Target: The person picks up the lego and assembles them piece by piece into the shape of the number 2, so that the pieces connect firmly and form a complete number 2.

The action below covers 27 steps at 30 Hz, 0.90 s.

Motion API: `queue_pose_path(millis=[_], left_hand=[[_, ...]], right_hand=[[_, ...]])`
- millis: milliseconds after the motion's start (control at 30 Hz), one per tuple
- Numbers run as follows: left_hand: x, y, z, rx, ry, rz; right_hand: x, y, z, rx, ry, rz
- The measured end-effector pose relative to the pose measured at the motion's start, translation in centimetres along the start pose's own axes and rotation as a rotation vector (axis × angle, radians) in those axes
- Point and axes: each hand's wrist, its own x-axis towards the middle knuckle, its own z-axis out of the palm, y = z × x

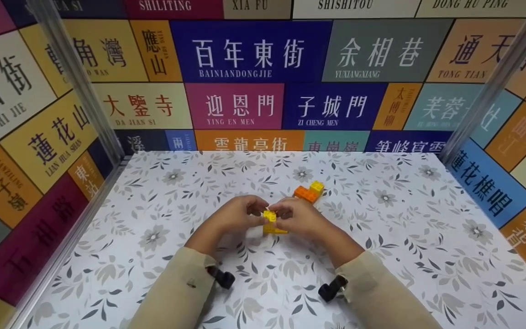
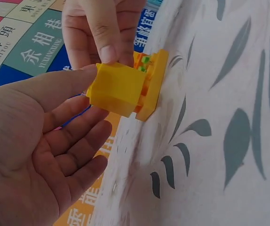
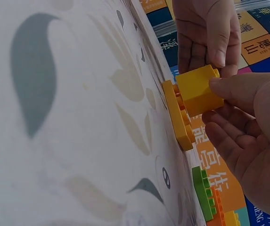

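Note:
Both hands meet over a yellow block (image 1: 270,216) near the table's middle. My left hand (image 1: 235,214) pinches its left side and my right hand (image 1: 303,218) its right side, thumbs on the near face. Beneath the block (image 2: 116,89) lies a flatter yellow-orange studded piece (image 2: 154,89), its studs visible in the gap between them, so the two are not flush. In the right wrist view the block (image 3: 198,90) tilts slightly against the studded piece (image 3: 177,115). A small green part (image 2: 145,61) shows behind it in the left wrist view.
Just behind my right hand lie an orange brick (image 1: 305,193) and a yellow brick (image 1: 317,187). A green studded brick (image 3: 201,193) shows beside them in the right wrist view. Lettered panels (image 1: 249,50) stand at the back and sides of the floral tabletop (image 1: 153,274).

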Motion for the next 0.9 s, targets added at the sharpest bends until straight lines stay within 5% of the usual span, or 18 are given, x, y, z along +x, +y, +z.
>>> queue_pose_path(millis=[633, 900], left_hand=[[0.26, -0.18, 0.28, 0.006, -0.013, -0.04], [0.16, -0.15, 0.48, -0.009, 0.012, -0.007]], right_hand=[[0.25, 0.31, -0.05, 0.062, -0.026, 0.174], [-0.03, 0.35, -0.13, 0.084, -0.028, 0.139]])
